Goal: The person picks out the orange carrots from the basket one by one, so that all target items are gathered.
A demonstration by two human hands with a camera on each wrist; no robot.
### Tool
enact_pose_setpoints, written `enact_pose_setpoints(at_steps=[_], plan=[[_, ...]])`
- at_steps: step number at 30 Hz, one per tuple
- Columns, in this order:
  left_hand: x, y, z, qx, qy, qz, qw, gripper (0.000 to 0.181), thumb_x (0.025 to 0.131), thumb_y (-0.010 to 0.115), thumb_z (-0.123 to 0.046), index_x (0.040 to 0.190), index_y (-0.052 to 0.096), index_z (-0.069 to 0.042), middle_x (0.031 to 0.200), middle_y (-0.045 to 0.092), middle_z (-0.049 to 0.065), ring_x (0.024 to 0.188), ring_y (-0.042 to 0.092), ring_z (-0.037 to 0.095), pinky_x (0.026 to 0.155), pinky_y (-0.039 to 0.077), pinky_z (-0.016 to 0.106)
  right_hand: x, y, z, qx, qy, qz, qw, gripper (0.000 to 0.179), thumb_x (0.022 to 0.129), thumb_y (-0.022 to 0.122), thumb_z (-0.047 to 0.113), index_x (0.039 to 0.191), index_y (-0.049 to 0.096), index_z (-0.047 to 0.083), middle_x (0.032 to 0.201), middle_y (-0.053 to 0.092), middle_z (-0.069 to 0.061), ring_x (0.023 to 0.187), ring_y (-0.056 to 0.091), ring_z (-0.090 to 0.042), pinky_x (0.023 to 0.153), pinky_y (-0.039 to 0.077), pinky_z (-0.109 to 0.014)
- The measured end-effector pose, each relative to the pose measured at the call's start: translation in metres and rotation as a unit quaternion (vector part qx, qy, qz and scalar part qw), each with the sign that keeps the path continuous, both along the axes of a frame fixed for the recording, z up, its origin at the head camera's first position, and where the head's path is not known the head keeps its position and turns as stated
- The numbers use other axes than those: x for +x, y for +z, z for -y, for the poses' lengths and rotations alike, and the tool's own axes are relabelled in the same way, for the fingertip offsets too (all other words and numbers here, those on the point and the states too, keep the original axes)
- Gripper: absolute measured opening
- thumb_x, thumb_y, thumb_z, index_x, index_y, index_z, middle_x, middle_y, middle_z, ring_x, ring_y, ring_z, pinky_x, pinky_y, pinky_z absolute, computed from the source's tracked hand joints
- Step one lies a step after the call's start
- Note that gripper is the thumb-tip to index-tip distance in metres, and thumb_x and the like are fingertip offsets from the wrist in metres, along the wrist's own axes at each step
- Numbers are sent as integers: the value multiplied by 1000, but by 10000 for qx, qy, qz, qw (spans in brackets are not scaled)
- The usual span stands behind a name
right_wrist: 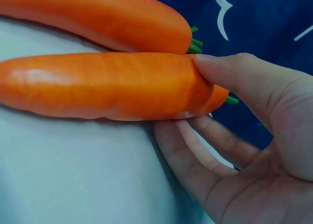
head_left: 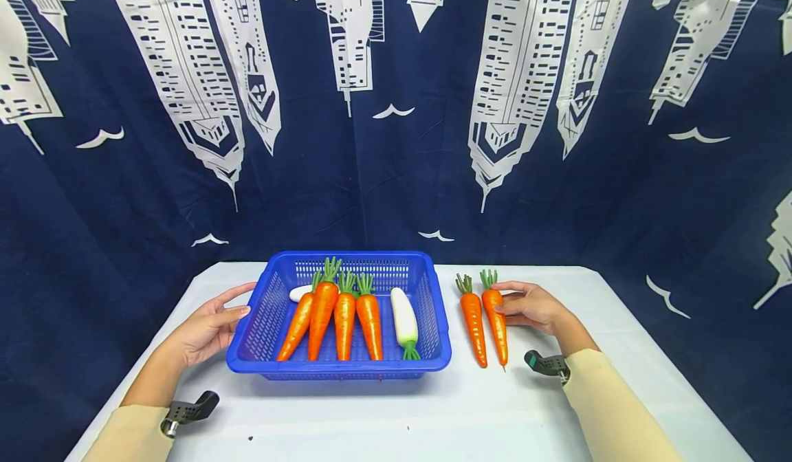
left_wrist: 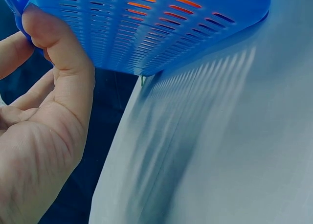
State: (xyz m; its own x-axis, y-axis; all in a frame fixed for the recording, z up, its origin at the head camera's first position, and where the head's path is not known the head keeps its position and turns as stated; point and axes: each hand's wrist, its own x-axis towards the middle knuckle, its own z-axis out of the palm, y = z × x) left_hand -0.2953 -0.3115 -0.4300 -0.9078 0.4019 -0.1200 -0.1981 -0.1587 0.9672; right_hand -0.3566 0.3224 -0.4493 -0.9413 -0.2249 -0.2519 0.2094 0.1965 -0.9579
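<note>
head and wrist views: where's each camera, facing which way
Head: worn on head, facing forward-down at the blue basket; left grip, right grip and sleeves show.
Left wrist: on that wrist, facing the blue basket's side; left grip shows.
Right wrist: on that wrist, facing two carrots; right grip shows.
Head and right wrist share these carrots.

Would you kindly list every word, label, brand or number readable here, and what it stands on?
No text can be read anywhere. The blue basket and carrots show no lettering; the navy backdrop bears only drawn buildings and bird-like shapes.
</note>
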Motion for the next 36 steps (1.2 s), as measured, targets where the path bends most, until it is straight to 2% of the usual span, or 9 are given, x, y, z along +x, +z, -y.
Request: enact_pose_setpoints(at_steps=[13,22,32,36], plan=[[0,0,0,-93,40,8,9999,58,109,48,-11,159,22,-21,114,74,-1,98,75,16,89,63,36,-1,-1,4,260,0,30,9997,64,89,76,3,147,50,-1,115,70,-8,98,71,-21,93,62,-46],[0,0,0,-105,61,2,9999,60,108,50,-11,160,21,-20,114,73,-1,98,75,16,89,63,36,-1,0,5,440,-83,-18,9990,64,90,77,5,148,49,-1,123,66,-14,98,70,-20,93,62,-45],[0,1,0,-94,37,7,9999,58,109,48,-12,160,22,-21,115,74,-1,99,75,16,89,63,36,1,-4,3,436,-220,6,9988,66,90,78,7,148,47,-2,126,69,-14,97,71,-19,90,63,-40],[0,0,-1,-108,72,15,9999,59,108,49,-12,160,23,-21,114,74,-2,99,75,16,89,63,36,3,-4,3,513,-281,5,9983,67,90,78,9,149,47,-2,131,67,-19,97,71,-20,90,63,-41]])
